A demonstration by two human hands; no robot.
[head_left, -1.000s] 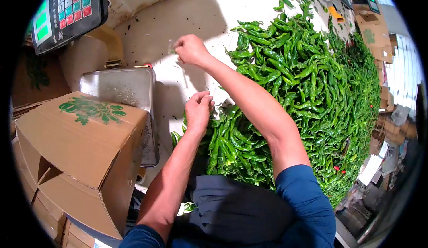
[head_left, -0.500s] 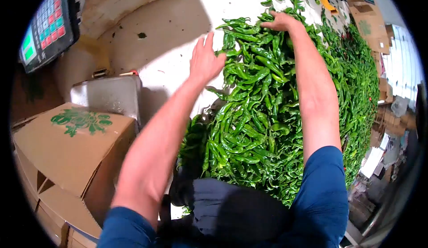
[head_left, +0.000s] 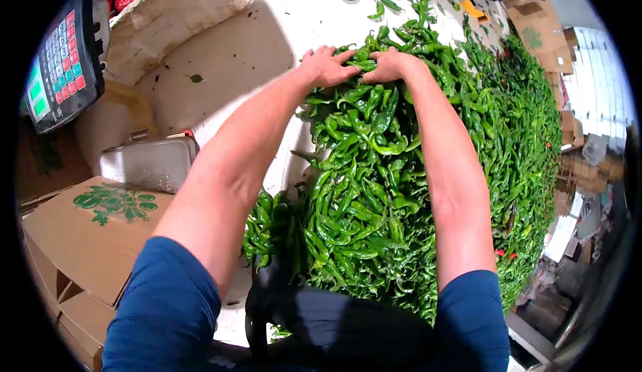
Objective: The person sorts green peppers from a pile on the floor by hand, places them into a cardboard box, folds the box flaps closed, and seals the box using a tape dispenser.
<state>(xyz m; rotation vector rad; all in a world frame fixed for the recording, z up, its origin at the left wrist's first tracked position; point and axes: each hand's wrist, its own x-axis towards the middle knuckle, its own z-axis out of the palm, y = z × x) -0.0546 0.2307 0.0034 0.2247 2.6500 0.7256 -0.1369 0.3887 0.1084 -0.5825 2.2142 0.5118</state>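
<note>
Long green chili peppers (head_left: 348, 191) lie in a thick heap in front of me. At the far edge of this heap, my left hand (head_left: 326, 68) rests on the peppers, fingers stretched and apart. My right hand (head_left: 396, 66) faces it from the other side, its fingers bent down over the peppers but spread. A few peppers show in the narrow gap between the two hands. What lies under the palms is hidden.
A scale with a keypad (head_left: 63, 61) stands at upper left, near a pale foam box (head_left: 170, 18) holding red peppers. A metal tray (head_left: 150, 165) and a cardboard box (head_left: 83, 235) are at left. More green peppers (head_left: 521, 165) cover the right side.
My left hand has moved right onto the heap, and my right hand has come down and inward, so the hands are now close together. The camera view has shifted slightly.
</note>
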